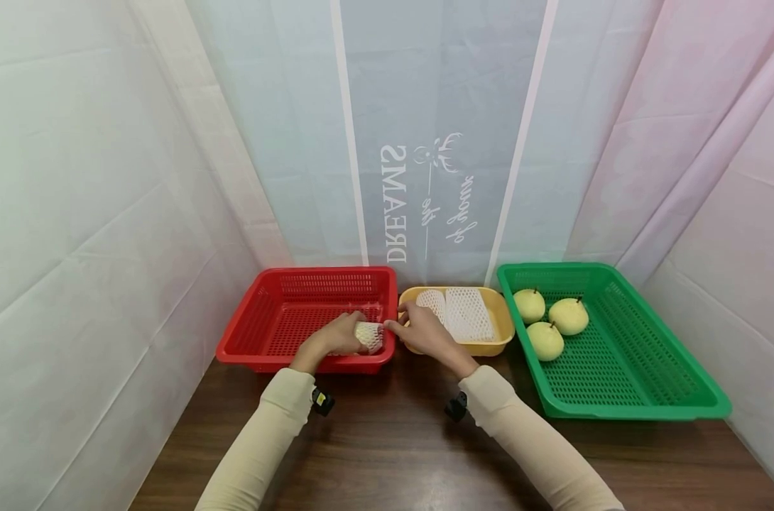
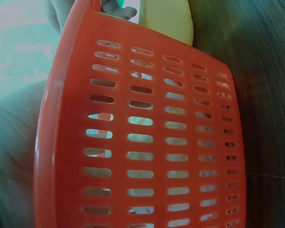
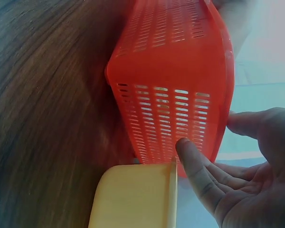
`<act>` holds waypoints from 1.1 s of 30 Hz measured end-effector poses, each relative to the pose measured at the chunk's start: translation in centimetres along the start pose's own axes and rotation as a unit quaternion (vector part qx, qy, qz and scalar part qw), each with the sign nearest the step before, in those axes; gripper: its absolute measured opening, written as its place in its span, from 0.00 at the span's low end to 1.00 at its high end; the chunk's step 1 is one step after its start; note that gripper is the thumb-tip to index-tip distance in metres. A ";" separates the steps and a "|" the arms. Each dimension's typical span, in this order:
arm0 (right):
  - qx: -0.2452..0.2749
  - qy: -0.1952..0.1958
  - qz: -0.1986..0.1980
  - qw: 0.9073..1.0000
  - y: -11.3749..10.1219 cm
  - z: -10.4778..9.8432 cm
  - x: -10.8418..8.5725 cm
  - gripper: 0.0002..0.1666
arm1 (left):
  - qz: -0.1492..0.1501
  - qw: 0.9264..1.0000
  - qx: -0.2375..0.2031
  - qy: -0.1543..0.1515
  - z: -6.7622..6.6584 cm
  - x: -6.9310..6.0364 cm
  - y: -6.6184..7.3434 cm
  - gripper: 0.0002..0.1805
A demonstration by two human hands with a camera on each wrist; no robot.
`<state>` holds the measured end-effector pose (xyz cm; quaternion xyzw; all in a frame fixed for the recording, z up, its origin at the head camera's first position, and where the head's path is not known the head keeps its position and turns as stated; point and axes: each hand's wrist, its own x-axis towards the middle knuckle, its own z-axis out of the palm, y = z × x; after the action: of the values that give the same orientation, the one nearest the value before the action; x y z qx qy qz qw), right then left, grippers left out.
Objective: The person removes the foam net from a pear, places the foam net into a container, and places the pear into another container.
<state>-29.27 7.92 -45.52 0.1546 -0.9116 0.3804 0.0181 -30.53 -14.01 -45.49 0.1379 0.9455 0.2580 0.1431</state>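
Observation:
Inside the red basket [image 1: 268, 319], at its right end, my left hand [image 1: 344, 333] holds a pear in a white foam net [image 1: 370, 336]. The left wrist view mostly shows the basket's slotted wall [image 2: 152, 142], with pale patches of the pear behind the slots. My right hand [image 1: 425, 330] is over the basket's right rim, beside the yellow tub [image 1: 503, 326]. In the right wrist view its fingers [image 3: 199, 175] are extended outside the basket wall, and its thumb is at the rim; nothing is held. White foam nets [image 1: 469, 316] lie in the tub.
To the right stands a green basket [image 1: 642, 355] with three pale yellow pears [image 1: 569, 316] grouped at its left side. All the containers rest on a dark wooden table [image 1: 400, 440]. A printed curtain [image 1: 438, 85] hangs close behind them, and white cloth walls flank both sides.

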 end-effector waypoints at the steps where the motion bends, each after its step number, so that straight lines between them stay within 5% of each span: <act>1: 0.007 0.000 0.005 1.000 0.0 0.1 0.0 0.28 | -0.001 1.000 0.003 -0.002 0.0 0.0 0.0 0.38; 21: 0.131 -0.033 0.090 0.987 -0.5 0.4 0.7 0.35 | -0.004 1.000 0.025 -0.011 0.2 0.3 -0.5 0.42; 33: 0.235 -0.044 0.140 0.961 -0.3 0.6 1.2 0.38 | -0.012 1.000 0.021 -0.018 0.2 0.3 -0.3 0.39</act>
<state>-30.30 6.96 -45.60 0.0422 -0.8087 0.5757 -0.1127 -30.79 -14.10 -45.84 0.1343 0.9495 0.2338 0.1604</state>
